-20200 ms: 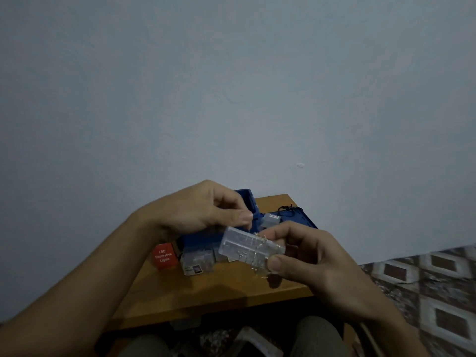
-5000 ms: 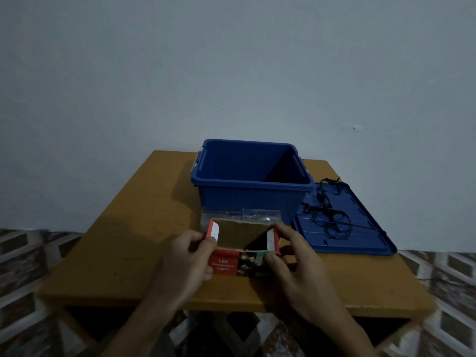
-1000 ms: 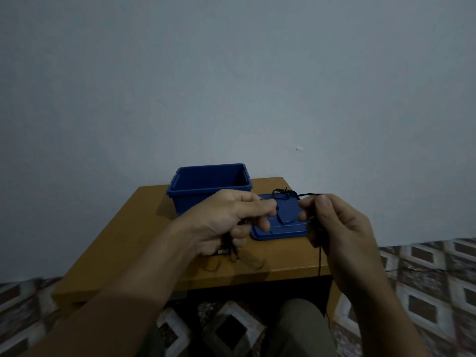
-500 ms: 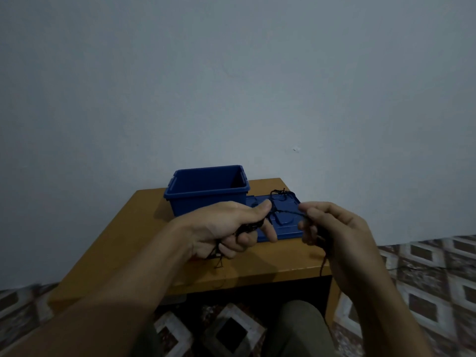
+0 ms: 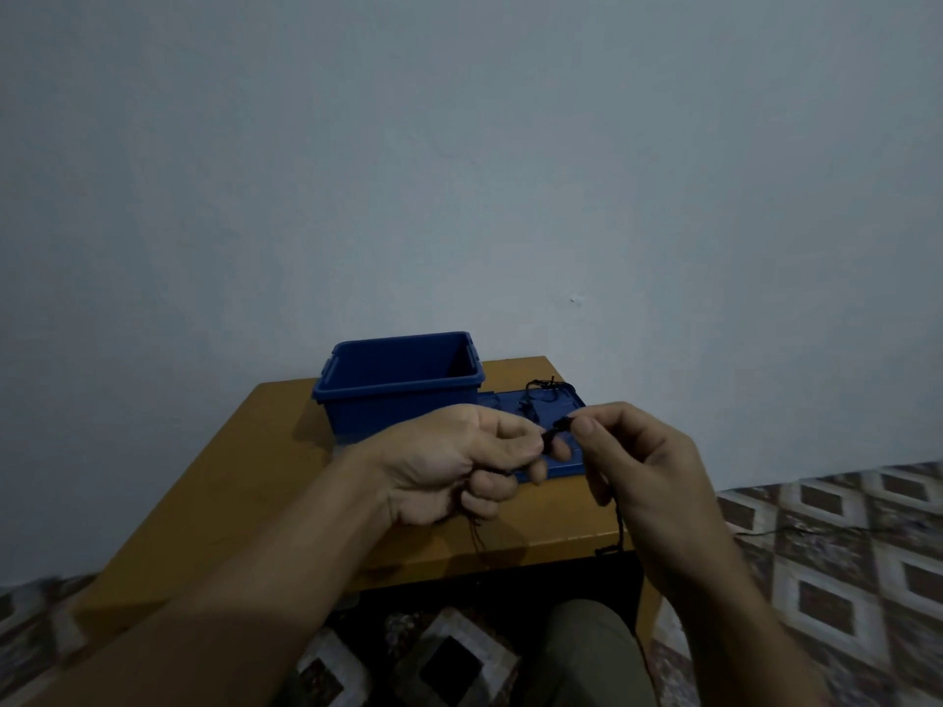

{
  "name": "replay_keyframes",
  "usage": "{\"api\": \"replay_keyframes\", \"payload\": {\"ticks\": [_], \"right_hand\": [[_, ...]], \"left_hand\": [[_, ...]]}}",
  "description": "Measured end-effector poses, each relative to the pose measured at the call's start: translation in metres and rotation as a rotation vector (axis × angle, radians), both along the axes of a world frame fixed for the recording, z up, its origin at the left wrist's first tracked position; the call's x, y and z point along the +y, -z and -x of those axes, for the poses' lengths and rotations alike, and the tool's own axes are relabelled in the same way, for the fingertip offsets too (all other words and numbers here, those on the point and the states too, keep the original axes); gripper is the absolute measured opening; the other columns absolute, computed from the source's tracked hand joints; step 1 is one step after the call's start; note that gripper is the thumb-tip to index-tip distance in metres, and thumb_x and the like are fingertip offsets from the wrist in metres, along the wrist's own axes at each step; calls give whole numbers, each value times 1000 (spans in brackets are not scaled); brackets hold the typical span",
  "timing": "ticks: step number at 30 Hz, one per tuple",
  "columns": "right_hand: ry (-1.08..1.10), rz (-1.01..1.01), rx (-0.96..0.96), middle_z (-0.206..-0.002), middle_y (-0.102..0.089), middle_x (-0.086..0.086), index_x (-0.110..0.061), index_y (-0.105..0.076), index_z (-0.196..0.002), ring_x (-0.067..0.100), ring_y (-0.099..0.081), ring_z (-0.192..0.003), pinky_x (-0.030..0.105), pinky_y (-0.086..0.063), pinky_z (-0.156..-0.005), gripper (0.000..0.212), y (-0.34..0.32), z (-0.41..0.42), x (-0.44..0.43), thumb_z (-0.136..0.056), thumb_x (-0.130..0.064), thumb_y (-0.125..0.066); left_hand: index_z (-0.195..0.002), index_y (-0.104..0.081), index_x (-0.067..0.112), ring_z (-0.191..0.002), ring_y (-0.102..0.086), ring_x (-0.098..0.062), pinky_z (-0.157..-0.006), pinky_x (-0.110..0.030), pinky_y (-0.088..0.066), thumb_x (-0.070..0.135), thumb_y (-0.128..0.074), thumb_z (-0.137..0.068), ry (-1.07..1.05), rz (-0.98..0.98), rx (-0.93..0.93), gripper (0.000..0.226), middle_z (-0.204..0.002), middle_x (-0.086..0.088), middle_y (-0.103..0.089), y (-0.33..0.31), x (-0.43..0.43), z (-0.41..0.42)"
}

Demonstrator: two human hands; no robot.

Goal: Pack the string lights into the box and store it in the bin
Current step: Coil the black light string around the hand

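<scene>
Winding the string lights (image 5: 555, 431) into a bundle in front of the bin (image 5: 403, 395). The left hand (image 5: 459, 461) is curled round a small dark coil of them, with loose ends hanging below the fist. The right hand (image 5: 648, 472) pinches the strand between thumb and forefinger, just beside the left fingertips, and a short taut length joins the two hands. From the right hand the strand drops past the palm toward the near edge of the table (image 5: 265, 451). A further tangle lies on the lid (image 5: 572, 457), which rests flat just right of the bin; whether it belongs to the same strand cannot be told. The bin stands open behind the hands, and the box is out of view. The step in hand appears to be coiling, with packing and storing yet to come. To coil well, the right hand should feed short lengths under light tension and lay each turn beside the last, so the coil stays flat and small enough for the box. The tangle on the lid is best freed before it is drawn in, as thin wire kinks easily. The hanging length may also snag on the table edge.
</scene>
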State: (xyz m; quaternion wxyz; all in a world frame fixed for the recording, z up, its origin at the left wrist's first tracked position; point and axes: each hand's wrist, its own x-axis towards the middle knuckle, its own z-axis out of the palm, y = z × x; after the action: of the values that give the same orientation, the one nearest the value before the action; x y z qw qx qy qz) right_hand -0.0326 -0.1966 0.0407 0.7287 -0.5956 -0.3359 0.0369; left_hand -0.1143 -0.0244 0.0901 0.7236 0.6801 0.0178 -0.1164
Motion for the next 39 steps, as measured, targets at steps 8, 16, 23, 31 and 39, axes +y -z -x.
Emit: {"api": "replay_keyframes", "payload": {"ticks": [8, 16, 23, 31, 39], "right_hand": [[145, -76, -51, -61, -58, -10, -12, -70, -92, 5, -49, -58, 26, -41, -59, 16, -1, -1, 1, -98, -21, -59], [142, -97, -52, -62, -61, -13, -11, -70, -94, -1, -52, -58, 15, -42, -56, 14, -1, -2, -1, -98, -19, -59], [7, -60, -102, -63, -62, -13, -11, -71, -93, -3, -53, -55, 10, -41, -52, 17, -3, 6, 2, -96, -21, -59], [-255, 71, -80, -70, -70, -4, -24, -77, -87, 0, -58, -59, 18, -46, -57, 20, -3, 17, 10, -96, -16, -60], [-203, 316, -181, -49, -50, -13, -18, -56, -67, 2, -37, -45, 15, -31, -51, 37, -2, 20, 9, -103, -25, -55]], "left_hand": [[-67, -55, 15, -35, -23, -5, -38, -21, -13, 53, -49, -97, 29, -202, 155, 49, -46, 7, -32, -2, -14, 0], [-73, -46, 18, -39, -17, -6, -41, -24, -7, 58, -45, -97, 63, -145, 183, 47, -51, 7, -25, -2, -22, 6], [-57, -36, 18, -36, -15, -8, -37, -21, -13, 56, -39, -101, 355, 144, 157, 58, -44, 5, -20, -9, -24, 16], [-118, -60, -3, -52, -46, -7, -48, -21, -32, 15, -47, -100, 238, 473, -194, 28, -70, -2, -52, -15, -32, 15], [-110, -62, 2, -48, -45, -7, -47, -20, -43, 10, -38, -104, -313, 548, -372, 26, -71, -1, -56, -17, -40, 1]]}}
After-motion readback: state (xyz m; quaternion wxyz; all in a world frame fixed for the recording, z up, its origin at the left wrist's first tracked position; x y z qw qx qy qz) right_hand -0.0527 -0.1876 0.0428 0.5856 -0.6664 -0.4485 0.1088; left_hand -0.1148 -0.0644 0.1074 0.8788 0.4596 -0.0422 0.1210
